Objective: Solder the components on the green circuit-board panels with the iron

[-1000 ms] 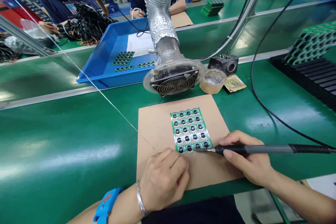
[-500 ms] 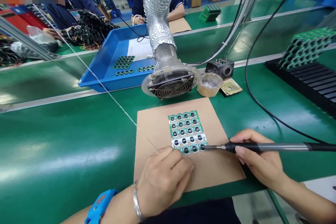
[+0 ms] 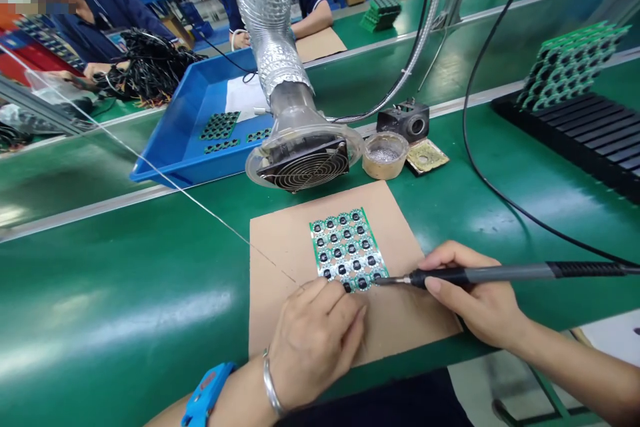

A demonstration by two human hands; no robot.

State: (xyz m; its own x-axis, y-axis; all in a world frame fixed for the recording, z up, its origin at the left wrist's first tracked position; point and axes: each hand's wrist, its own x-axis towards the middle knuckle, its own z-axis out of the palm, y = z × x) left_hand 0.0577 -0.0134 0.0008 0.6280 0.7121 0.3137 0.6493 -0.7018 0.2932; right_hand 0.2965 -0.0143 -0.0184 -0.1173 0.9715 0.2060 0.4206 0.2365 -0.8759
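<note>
A panel of round green circuit boards [image 3: 342, 243] with black centres lies on a cardboard sheet [image 3: 280, 307]. My right hand [image 3: 475, 293] grips a soldering iron [image 3: 445, 277], its tip at the panel's lower right corner. Closed fingers of my left hand [image 3: 320, 327] cover the panel's lower left corner. A thin solder wire [image 3: 200, 203] runs down from the upper left into that hand; the end of the wire is hidden behind the fingers.
A fume extractor [image 3: 305, 163] on a foil duct hangs beyond the cardboard. Behind are a solder tub [image 3: 384, 155], an iron stand [image 3: 404, 121], a sponge [image 3: 427, 156] and a blue tray [image 3: 165, 160]. A black rack [image 3: 580, 127] holds board panels at right. Other people sit across the bench.
The view has shifted, so the bench scene sits further left. My left hand now covers slightly more of the panel's lower left corner. The iron's tip stays at the lower right corner.
</note>
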